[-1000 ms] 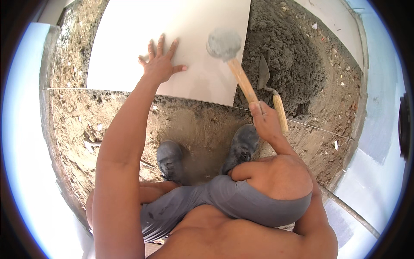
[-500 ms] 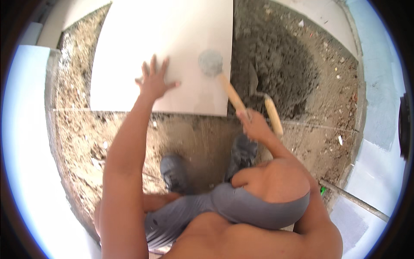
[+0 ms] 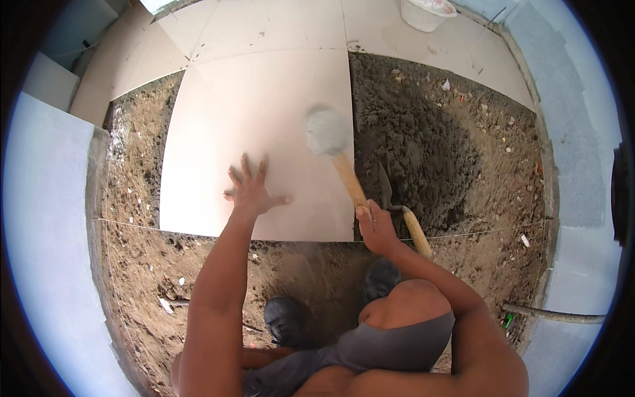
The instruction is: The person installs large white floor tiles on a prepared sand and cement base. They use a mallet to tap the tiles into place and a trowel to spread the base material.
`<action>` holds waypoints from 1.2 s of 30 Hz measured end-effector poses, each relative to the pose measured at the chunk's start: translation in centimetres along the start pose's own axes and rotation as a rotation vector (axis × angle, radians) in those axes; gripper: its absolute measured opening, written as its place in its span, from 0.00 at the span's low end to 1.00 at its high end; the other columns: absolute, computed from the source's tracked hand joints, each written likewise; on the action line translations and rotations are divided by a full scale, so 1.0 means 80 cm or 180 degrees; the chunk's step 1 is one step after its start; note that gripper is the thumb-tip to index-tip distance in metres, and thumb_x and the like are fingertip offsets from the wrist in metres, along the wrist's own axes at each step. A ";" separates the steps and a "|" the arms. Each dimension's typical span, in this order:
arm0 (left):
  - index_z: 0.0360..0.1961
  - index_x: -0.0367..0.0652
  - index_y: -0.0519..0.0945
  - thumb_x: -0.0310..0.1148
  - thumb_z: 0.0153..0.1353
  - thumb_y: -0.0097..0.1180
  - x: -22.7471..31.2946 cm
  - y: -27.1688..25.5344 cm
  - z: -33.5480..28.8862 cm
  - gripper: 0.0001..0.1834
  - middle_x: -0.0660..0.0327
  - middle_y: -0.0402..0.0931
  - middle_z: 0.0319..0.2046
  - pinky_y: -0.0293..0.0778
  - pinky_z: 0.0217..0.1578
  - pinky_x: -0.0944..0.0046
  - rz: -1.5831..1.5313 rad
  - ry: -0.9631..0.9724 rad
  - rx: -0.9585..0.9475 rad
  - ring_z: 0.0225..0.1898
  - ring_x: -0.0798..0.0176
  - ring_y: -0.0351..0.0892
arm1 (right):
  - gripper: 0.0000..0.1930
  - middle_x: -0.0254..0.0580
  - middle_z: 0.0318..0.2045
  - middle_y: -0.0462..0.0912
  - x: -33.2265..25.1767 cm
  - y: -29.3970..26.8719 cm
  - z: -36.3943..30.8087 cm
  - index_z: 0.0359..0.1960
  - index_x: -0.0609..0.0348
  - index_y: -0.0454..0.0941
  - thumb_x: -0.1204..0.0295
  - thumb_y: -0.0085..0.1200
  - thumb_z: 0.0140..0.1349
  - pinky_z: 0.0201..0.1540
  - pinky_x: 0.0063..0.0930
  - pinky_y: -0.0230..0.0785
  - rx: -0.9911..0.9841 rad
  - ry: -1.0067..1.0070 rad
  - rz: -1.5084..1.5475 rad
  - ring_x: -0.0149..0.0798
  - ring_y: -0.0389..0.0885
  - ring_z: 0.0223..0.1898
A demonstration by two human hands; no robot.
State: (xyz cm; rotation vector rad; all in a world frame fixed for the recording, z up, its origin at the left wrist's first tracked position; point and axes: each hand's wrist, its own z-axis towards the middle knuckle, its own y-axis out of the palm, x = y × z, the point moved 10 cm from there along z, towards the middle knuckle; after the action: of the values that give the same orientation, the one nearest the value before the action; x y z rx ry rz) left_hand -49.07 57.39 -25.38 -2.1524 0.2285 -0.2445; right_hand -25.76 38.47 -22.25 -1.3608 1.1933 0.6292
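Note:
A large pale floor tile [image 3: 218,132] lies before me on the ground. My left hand [image 3: 251,193] rests on the tile's near part, fingers spread, holding nothing. My right hand [image 3: 377,228] is wrapped round the wooden handle of a mallet [image 3: 348,177], beside the tile's near right corner. The mallet's rounded greyish head is over the right side of the tile and looks lifted off it. Just right of that hand, a trowel [image 3: 416,231] with a wooden handle lies with its blade at the edge of dark wet mortar [image 3: 430,132].
A taut string [image 3: 476,230] runs across near the tile's front edge. Laid tiles [image 3: 271,26] extend at the back, with a white bucket [image 3: 428,13] on them. Rough soil with debris surrounds my shoes. Pale blue walls [image 3: 53,218] stand on both sides.
The view has tilted up, bringing the back tiles and bucket into sight. The mallet head looks larger and higher above the tile. My left hand stays spread on the tile.

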 end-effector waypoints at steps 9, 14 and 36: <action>0.75 0.71 0.34 0.79 0.33 0.62 -0.016 0.000 0.003 0.73 0.50 0.18 0.75 0.50 0.55 0.13 0.0301 -0.0141 -0.0106 0.72 0.24 0.20 | 0.23 0.33 0.17 0.69 -0.078 -0.008 0.058 0.31 0.62 0.72 0.52 0.42 0.74 0.26 0.29 0.61 0.0314 -0.0293 0.0392 0.27 0.68 0.21; 0.75 0.70 0.33 0.81 0.33 0.60 -0.028 0.006 0.006 0.73 0.50 0.18 0.75 0.51 0.54 0.12 0.0305 -0.0152 -0.0111 0.72 0.24 0.20 | 0.25 0.33 0.15 0.68 -0.039 0.008 0.102 0.30 0.62 0.71 0.51 0.41 0.74 0.19 0.26 0.62 -0.0188 0.0922 0.0171 0.29 0.70 0.16; 0.74 0.76 0.29 0.77 0.39 0.61 -0.017 -0.003 -0.003 0.69 0.54 0.15 0.75 0.48 0.59 0.15 0.0042 -0.0258 -0.0286 0.72 0.28 0.17 | 0.26 0.30 0.11 0.65 -0.041 0.014 0.137 0.27 0.61 0.69 0.49 0.42 0.73 0.10 0.29 0.57 -0.0025 0.0292 0.0215 0.29 0.63 0.07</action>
State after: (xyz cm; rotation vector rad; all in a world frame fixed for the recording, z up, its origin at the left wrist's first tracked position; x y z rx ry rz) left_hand -50.45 57.68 -25.20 -2.2439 0.2103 -0.1414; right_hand -24.88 49.91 -21.89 -1.3728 1.3161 0.6253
